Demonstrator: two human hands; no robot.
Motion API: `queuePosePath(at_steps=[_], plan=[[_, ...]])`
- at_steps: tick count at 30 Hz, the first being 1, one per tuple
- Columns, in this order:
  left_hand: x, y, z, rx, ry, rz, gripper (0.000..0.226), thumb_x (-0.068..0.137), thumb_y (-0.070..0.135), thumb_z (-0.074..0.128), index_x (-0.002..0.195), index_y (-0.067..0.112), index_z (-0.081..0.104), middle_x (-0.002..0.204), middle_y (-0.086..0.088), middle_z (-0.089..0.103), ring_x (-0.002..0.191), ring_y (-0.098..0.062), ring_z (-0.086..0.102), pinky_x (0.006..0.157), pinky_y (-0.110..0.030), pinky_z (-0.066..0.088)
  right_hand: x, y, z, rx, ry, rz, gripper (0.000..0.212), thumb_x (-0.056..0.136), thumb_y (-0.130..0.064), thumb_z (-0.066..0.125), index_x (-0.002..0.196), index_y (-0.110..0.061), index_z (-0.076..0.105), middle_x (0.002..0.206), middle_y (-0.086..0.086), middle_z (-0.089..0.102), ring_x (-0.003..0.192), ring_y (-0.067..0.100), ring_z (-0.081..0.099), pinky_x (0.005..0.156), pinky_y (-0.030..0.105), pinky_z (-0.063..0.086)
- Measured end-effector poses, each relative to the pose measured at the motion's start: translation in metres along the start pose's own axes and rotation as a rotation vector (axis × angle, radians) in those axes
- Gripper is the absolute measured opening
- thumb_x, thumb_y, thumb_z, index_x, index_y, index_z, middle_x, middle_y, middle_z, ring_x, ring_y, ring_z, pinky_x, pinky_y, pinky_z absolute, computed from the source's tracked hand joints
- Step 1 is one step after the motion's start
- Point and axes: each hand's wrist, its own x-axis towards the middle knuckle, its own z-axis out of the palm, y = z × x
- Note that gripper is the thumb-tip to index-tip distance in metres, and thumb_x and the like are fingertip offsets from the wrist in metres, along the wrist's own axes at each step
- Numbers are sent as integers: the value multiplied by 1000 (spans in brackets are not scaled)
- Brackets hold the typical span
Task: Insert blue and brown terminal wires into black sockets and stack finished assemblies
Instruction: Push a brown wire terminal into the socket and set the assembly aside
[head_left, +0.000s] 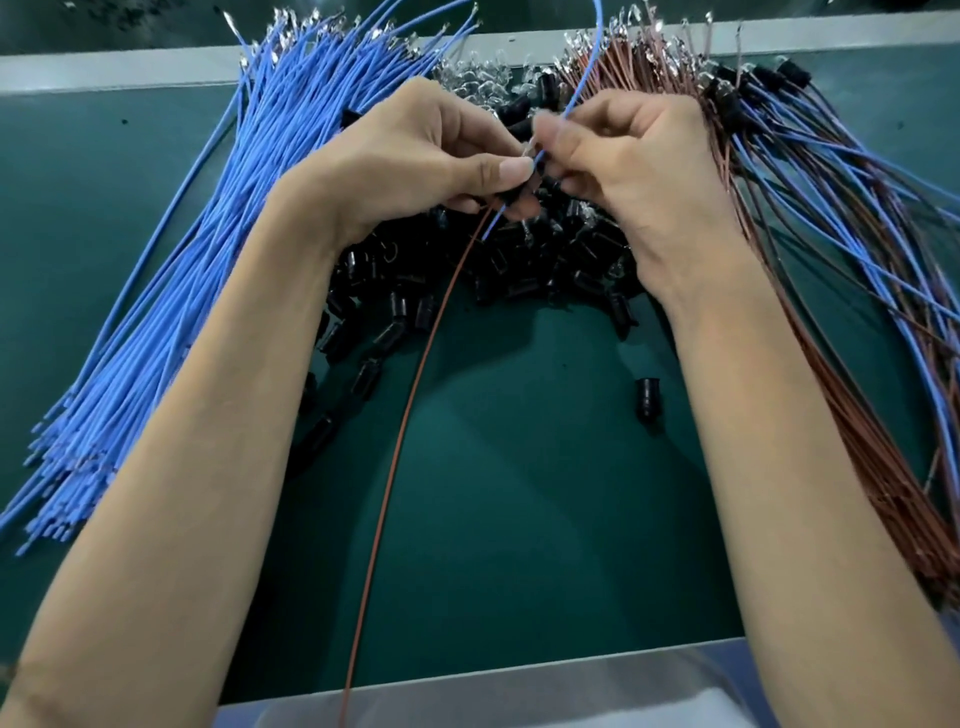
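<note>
Head view: a black socket (511, 200) trailing a brown wire (415, 389) is pinched by the left hand (426, 150), a blue wire (576, 88) pinched at it by the right hand (639, 171), above heaped sockets (519, 280)

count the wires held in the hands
2: a blue wire pinched by the right hand, rising away; a brown wire trailing from the left hand to the near edge. Others may be hidden.

Bare bench (545, 519) lies open between the two forearms, crossed only by one brown wire (408, 415) and a lone black socket (647, 397), while the blue wire bundle (182, 286) blocks the left, the socket heap (545, 270) the far middle and wired assemblies (831, 249) the right
</note>
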Motion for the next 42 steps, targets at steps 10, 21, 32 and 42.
queuePosePath(at_steps=[10,21,32,42], plan=[[0,-2,-1,13,-36,12,20,82,36,64,93,21,71,86,11,75,86,-4,65,69,-12,49,-1,-3,2,15,22,50,20,89,-14,68,70,-14,63,62,-5,64,58,3,60,60,15,49],[3,-3,1,-142,32,10,14,91,24,60,95,14,68,88,3,73,90,-14,67,85,-30,53,-28,-2,12,-282,49,105,23,73,-36,83,74,-19,68,64,-4,71,57,5,69,65,28,60],[4,-2,7,-219,119,8,11,96,25,57,92,18,64,85,8,75,93,-8,69,69,-16,50,-35,3,27,-260,78,131,47,73,-3,76,105,-19,44,64,-3,69,61,7,70,72,31,57],[6,-5,6,-270,146,-35,13,95,24,57,92,12,62,84,4,76,78,-9,72,58,-13,49,-113,-11,21,-790,-457,129,75,79,-29,73,136,-33,24,71,-9,69,72,12,67,74,41,57]])
